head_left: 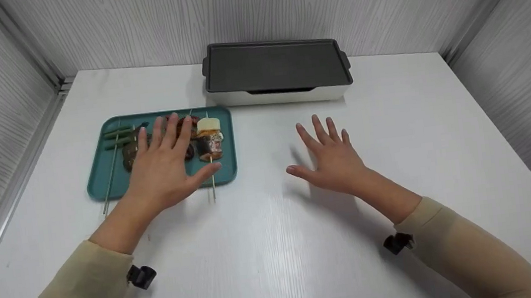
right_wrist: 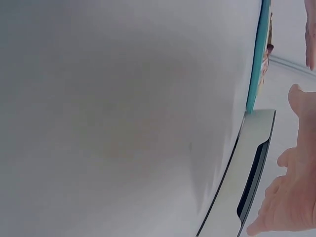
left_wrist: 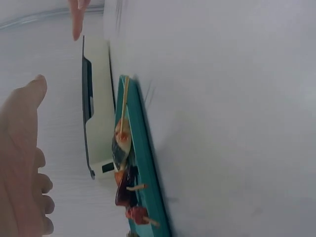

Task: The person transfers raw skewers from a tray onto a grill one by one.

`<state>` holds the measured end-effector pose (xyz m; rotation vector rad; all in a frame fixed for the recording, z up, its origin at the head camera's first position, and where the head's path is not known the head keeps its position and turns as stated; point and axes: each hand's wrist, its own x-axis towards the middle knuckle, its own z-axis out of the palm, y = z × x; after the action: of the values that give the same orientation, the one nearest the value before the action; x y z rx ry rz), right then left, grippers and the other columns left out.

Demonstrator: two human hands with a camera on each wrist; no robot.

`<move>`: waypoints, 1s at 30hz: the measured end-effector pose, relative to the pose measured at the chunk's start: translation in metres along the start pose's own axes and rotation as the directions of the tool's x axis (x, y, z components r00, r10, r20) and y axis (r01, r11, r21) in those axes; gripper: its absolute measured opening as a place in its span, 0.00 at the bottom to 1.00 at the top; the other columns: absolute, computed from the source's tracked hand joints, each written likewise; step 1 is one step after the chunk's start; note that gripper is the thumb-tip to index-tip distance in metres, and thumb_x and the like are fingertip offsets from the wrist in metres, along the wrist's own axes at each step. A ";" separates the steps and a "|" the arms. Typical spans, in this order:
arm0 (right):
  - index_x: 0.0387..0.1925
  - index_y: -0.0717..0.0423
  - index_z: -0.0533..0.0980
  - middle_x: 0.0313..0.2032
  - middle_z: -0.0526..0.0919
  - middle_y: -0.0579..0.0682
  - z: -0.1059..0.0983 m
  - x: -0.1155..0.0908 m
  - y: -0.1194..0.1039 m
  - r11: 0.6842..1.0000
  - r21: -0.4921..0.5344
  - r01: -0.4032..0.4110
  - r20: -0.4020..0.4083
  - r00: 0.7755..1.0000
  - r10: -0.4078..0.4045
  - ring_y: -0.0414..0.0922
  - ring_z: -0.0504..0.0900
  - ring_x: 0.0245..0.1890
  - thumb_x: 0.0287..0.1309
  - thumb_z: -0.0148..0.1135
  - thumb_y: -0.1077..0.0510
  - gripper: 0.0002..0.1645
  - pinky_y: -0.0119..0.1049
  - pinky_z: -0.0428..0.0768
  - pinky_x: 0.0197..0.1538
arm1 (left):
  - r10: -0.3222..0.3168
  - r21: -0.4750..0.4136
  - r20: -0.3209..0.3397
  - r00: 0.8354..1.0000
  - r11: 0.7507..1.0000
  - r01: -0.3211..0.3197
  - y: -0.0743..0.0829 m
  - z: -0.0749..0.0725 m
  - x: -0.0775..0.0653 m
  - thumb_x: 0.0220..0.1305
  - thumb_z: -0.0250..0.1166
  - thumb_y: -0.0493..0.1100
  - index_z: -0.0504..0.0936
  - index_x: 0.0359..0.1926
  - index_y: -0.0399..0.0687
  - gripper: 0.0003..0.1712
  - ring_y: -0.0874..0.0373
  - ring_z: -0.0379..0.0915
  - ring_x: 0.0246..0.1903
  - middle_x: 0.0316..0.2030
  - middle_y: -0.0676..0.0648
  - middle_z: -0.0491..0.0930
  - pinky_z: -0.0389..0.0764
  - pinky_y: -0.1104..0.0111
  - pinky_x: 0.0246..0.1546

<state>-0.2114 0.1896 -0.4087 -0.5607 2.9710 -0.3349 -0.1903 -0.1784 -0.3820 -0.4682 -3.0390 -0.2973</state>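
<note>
My left hand (head_left: 161, 173) is spread flat in the air over a teal tray (head_left: 230, 165) and holds nothing. Skewers of food lie on the tray, partly hidden behind the hand in the head view. One skewer (head_left: 210, 148) on the right carries a pale block and a dark-skinned piece. Another skewer (head_left: 117, 140) at the left edge bears green pieces. The left wrist view shows the left hand (left_wrist: 17, 158) apart from the tray (left_wrist: 140, 123). Fingers spread, my right hand (head_left: 334, 163) hovers above the white table to the right of the tray, also holding nothing.
At the back of the table stands an electric griddle (head_left: 276, 65) with a flat dark plate and a white base. Pale wood-grain walls (head_left: 131, 24) close off the back and both sides. The tray lies left of the griddle, nearer the front.
</note>
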 end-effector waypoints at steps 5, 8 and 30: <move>0.87 0.37 0.41 0.85 0.33 0.53 0.001 0.007 -0.018 1.000 0.002 0.031 0.021 0.999 -0.031 0.59 0.31 0.84 0.66 0.45 0.15 0.61 0.66 0.40 0.80 | 0.007 0.011 -0.018 1.000 1.000 -0.006 -0.026 -0.013 -0.011 0.71 0.47 0.82 0.38 0.87 0.46 0.64 0.34 0.29 0.83 0.84 0.35 0.39 0.29 0.40 0.79; 0.87 0.36 0.41 0.85 0.33 0.52 0.002 0.011 -0.030 0.999 0.006 0.049 0.034 0.998 -0.049 0.59 0.32 0.84 0.66 0.46 0.15 0.60 0.66 0.40 0.81 | -0.003 0.009 -0.018 1.000 1.000 0.003 -0.044 -0.019 -0.018 0.71 0.49 0.81 0.38 0.87 0.45 0.63 0.33 0.29 0.82 0.84 0.33 0.39 0.28 0.40 0.79; 0.87 0.39 0.43 0.86 0.37 0.50 0.023 0.028 -0.085 0.963 0.011 0.270 0.208 0.941 -0.266 0.55 0.37 0.85 0.68 0.45 0.16 0.60 0.65 0.50 0.80 | -0.075 0.008 0.047 0.996 0.997 0.075 -0.146 -0.019 -0.066 0.79 0.52 0.69 0.46 0.85 0.35 0.54 0.25 0.39 0.79 0.81 0.24 0.45 0.31 0.33 0.77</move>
<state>-0.2044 0.0978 -0.4132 -0.9450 2.7002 -0.2530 -0.1712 -0.3385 -0.3955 -0.3668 -3.1076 -0.2842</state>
